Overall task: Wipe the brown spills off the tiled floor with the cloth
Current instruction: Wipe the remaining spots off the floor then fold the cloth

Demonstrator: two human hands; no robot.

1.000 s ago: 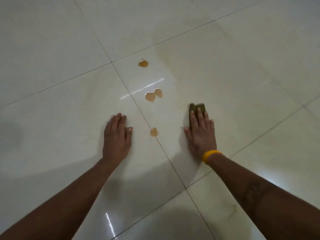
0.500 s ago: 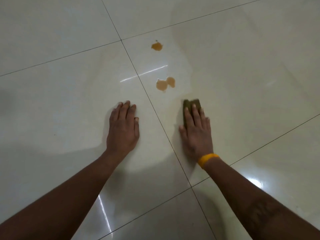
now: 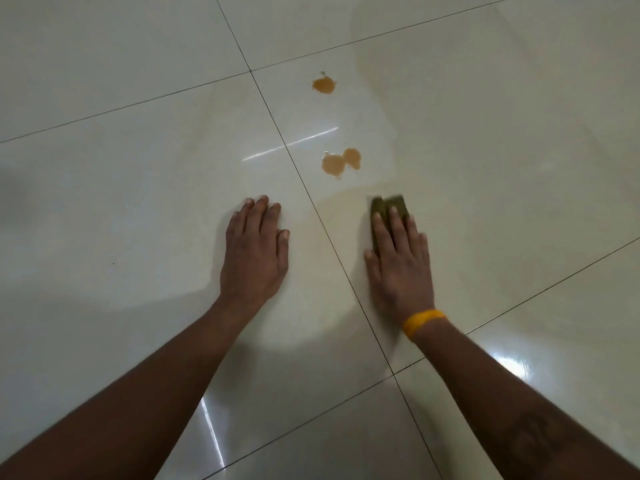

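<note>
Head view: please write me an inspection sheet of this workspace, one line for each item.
Surface: glossy pale tiled floor with dark grout lines; a faint wet smear near the cloth.
Job's things: olive-green folded cloth flat on the floor; double brown spill just ahead of it; smaller brown spill farther away.
Clutter: nothing seen.
Grippers: left hand flat on the floor, holding nothing; right hand pressing the cloth with straight fingers, orange wristband on its wrist.
Cables: nothing seen.
Surroundings: only more tiles, with light reflections on them.
</note>
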